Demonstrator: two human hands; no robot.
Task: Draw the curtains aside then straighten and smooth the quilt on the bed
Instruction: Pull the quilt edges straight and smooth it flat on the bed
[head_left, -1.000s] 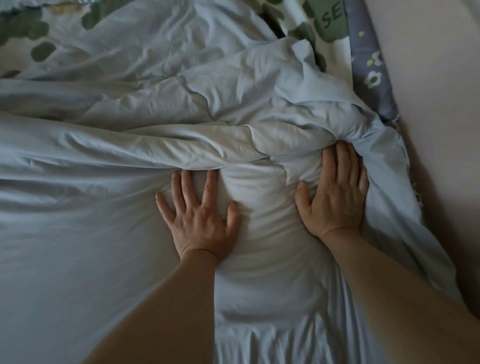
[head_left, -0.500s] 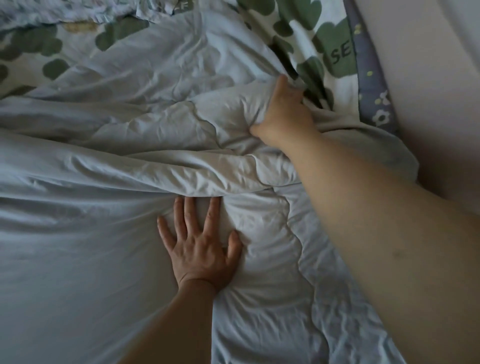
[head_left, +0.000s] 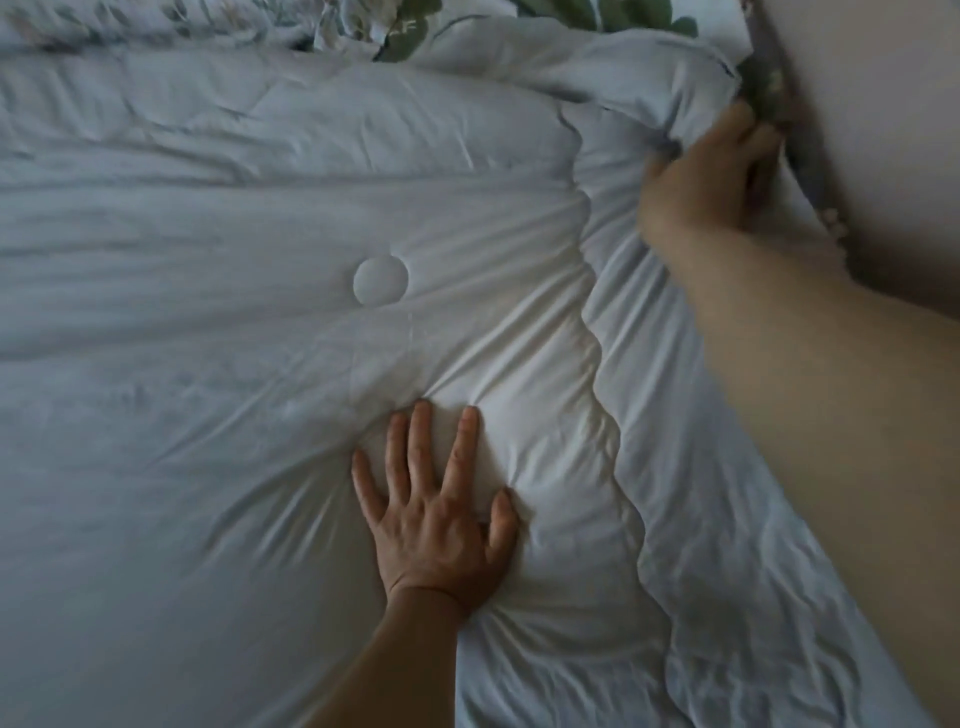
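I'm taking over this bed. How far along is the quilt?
Done: the pale blue quilt lies mostly spread. In hand: the left hand presses it flat while the right hand grips its corner by the beige wall. Left: creases around the left hand, rumpled right border. Curtains: unseen.

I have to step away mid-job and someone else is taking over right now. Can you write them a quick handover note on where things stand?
Left hand: flat, fingers spread, pressing on the quilt.
Right hand: blurred, appears to grip the quilt's bunched edge beside the wall.
Quilt: mostly spread out. Creases fan out around the left hand, and the patterned sheet shows beyond its top edge.
Done: bulk laid out.
Left: pull the gripped edge flat, smooth the creases. Curtains not in view.
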